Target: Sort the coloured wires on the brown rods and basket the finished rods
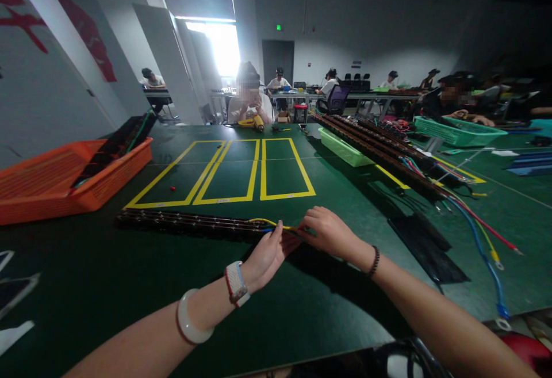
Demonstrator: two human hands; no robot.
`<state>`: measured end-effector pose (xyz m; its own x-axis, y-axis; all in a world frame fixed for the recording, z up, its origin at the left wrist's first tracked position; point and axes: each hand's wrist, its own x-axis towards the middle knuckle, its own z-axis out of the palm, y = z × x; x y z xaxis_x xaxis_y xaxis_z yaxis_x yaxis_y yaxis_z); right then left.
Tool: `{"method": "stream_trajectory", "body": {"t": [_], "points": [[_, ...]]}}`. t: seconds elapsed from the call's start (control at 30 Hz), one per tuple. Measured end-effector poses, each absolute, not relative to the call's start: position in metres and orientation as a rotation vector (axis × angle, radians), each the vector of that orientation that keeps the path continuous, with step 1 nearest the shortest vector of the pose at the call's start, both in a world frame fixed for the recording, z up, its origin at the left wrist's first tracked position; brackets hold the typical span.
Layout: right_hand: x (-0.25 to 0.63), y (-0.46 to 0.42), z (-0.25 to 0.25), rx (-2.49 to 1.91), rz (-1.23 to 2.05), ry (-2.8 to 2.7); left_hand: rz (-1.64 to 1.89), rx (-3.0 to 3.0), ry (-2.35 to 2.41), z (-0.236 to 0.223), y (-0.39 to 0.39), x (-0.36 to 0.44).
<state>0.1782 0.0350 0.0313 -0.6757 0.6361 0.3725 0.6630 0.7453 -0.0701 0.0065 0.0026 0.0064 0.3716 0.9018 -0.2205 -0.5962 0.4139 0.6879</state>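
A long black strip assembly (194,221) lies on the green table, with coloured wires leaving its right end. My left hand (269,254) is closed around these wires, thumb on top, just past the strip's end. A yellow wire (263,222) arches over beside a blue one. My right hand (330,231) pinches the same wires a little further right. The wire ends are hidden by my fingers.
To the left stands an orange basket (77,202) holding black strips. More long strips (379,153) rest over a green basket (345,149) at right, their lugged wires (476,225) hanging toward me. Black sleeves (426,251) lie nearby. Across the table, a person (250,102) sits by a yellow heat gun (254,122).
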Motion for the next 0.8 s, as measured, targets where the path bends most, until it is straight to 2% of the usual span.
{"method": "stream_trajectory", "body": {"t": [0.17,0.5,0.67,0.8], "points": [[0.184,0.05,0.027,-1.02,-0.092,-2.376,1.042,0.567,0.66,0.001,0.003,0.006],[0.184,0.082,-0.004,-0.97,-0.447,-2.503,1.024,0.577,0.694,0.0,0.006,0.004],[0.183,0.081,-0.003,-0.943,-0.359,-2.637,1.014,0.57,0.705,0.0,0.007,0.004],[0.193,0.074,0.002,-0.921,-0.2,-2.503,0.995,0.568,0.686,0.0,0.007,0.002]]}}
